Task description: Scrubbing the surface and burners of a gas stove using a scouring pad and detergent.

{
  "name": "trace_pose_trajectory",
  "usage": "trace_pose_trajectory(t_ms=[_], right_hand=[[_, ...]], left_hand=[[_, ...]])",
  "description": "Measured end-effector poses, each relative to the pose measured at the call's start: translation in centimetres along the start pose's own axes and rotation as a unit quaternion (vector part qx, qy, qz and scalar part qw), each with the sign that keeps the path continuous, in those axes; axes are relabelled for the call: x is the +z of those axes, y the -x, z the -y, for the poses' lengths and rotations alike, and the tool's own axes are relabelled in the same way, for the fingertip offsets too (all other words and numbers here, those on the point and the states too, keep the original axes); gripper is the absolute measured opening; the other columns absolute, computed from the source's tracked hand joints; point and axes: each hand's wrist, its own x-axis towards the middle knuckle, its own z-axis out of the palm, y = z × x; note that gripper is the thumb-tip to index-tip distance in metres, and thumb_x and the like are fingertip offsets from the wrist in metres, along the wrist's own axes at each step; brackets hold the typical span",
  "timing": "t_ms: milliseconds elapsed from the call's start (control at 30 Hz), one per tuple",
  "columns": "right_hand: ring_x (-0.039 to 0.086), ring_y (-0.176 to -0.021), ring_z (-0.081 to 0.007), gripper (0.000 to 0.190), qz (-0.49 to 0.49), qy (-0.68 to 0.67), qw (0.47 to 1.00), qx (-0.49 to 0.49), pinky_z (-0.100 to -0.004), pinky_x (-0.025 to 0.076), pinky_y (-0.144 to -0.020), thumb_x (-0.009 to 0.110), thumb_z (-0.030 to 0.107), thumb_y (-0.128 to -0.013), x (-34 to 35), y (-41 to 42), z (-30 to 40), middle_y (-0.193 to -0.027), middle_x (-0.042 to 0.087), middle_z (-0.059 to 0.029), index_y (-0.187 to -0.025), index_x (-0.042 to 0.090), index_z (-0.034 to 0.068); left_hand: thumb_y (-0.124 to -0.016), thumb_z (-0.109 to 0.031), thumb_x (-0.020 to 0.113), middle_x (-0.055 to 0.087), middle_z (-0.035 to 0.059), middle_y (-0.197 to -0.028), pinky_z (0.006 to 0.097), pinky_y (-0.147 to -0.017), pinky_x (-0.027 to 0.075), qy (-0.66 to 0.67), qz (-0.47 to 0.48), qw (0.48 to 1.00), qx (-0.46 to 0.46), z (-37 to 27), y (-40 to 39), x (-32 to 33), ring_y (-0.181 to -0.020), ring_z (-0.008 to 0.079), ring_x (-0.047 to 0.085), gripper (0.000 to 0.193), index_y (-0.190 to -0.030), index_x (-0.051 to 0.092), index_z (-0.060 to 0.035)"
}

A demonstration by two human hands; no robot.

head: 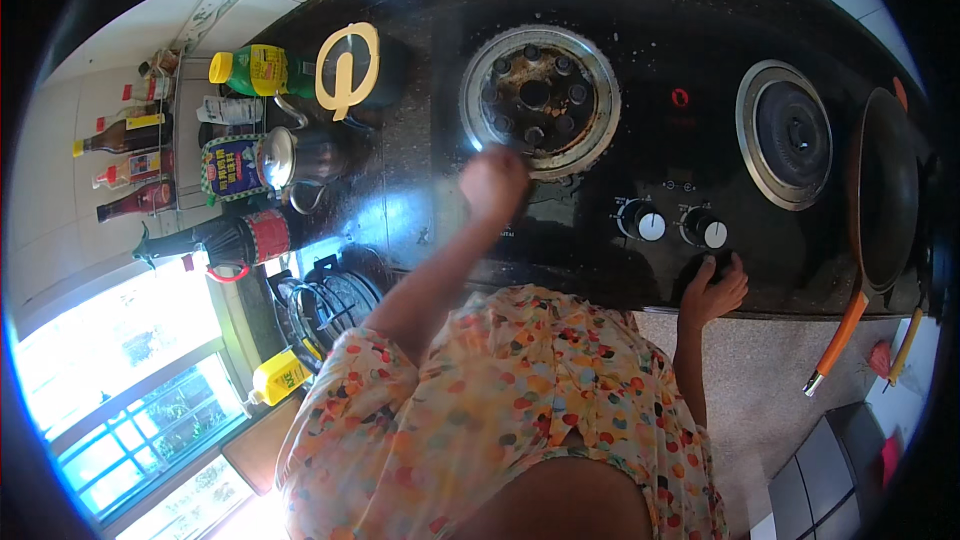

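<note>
My left hand (495, 181) is curled into a fist at the lower left rim of the left burner (534, 94) on a black glass cooktop (645, 37). It is blurred, and whether something dark under it is held or only shadow I cannot tell. Brown, crusty residue marks the inside of this burner, which has a wide metal ring. My right hand (714, 291) rests at the cooktop's front edge with fingers apart, just below the right control knob (706, 228). A second knob (643, 220) stands to its left. Nothing shows in the right hand.
A right burner (795, 131) lies beside a frying pan (889, 195) whose orange handle juts past the front edge. At left stand a metal kettle (281, 157), a yellow-rimmed container (347, 71), a green bottle (259, 70), a dark bottle (247, 236) and a wire rack (330, 307).
</note>
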Motion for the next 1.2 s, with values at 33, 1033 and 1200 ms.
trace_pose_trajectory(t_ms=[33, 1033, 1200], right_hand=[[0.046, -0.075, -0.0260, 0.035, 0.002, 0.000, 1.000, 0.000, -0.0392, 0.034, -0.065, 0.053, 0.030, -0.077, -0.2, 0.2, 0.0, -0.080, 0.049, -0.0083, -0.102, 0.052, 0.007], [0.048, -0.079, -0.0281, 0.035, 0.003, -0.001, 1.000, -0.010, -0.0398, 0.035, -0.067, 0.054, 0.030, -0.078, 0.0, 0.1, -0.4, -0.084, 0.051, -0.0098, -0.102, 0.050, 0.005], [0.048, -0.080, -0.0289, 0.035, 0.013, 0.036, 0.999, 0.007, -0.0410, 0.036, -0.067, 0.052, 0.031, -0.079, -0.2, -0.1, 0.0, -0.087, 0.052, -0.0108, -0.101, 0.050, 0.005]], left_hand=[[-0.067, -0.015, 0.055, 0.057, 0.0127, -0.061, 0.0426, -0.052, 0.045, 0.046, 0.032, 0.998, 0.014, -0.5, 1.2, -0.1, -0.055, 0.0325, 0.056, 0.007, -0.064, 0.056, -0.0086], [-0.066, -0.015, 0.058, 0.058, 0.0130, -0.066, 0.0412, -0.056, 0.045, 0.037, -0.006, 0.999, -0.017, 3.3, -7.9, -0.1, -0.063, 0.0327, 0.058, 0.009, -0.061, 0.057, -0.0069], [-0.064, -0.017, 0.056, 0.058, 0.0144, -0.066, 0.0448, -0.058, 0.046, 0.103, 0.013, 0.994, 0.042, 3.0, -2.0, 0.0, -0.063, 0.0342, 0.057, 0.007, -0.066, 0.057, -0.0098]])
